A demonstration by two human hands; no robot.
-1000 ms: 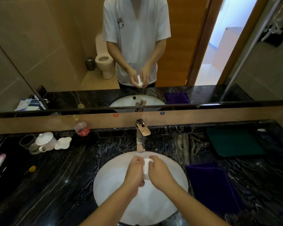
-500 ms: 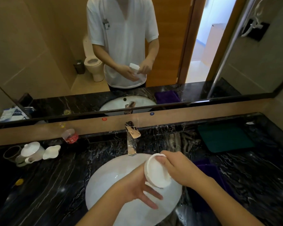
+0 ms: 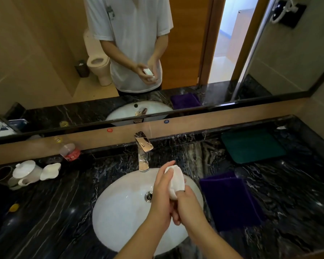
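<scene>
White glazed ware, the small dish [image 3: 176,181] is held on edge over the right side of the basin [image 3: 123,212], just in front of the tap [image 3: 143,152] and above the drain [image 3: 149,196], likely so that any drips or rinse water fall into the bowl and not onto the dark marble counter [image 3: 64,212]. The left hand [image 3: 162,195] backs the dish from the far side, its fingers [image 3: 173,162] reaching up past the top rim while the thumb lies across the near face, so the dish is pinched between them. The right hand [image 3: 190,208] has its fingers curled round the lower edge, closed on it from below. This looks like a two-handed hold that lets one hand steady the piece while the other rubs or turns it. Whether water is running from the tap cannot be made out. A purple cloth [image 3: 230,199] lies on the counter just right of the basin, well placed for wiping. At the far left stand a lidded white cup [image 3: 26,171] and another white piece [image 3: 50,171], seemingly the rest of the same set waiting apart from the wet area.
</scene>
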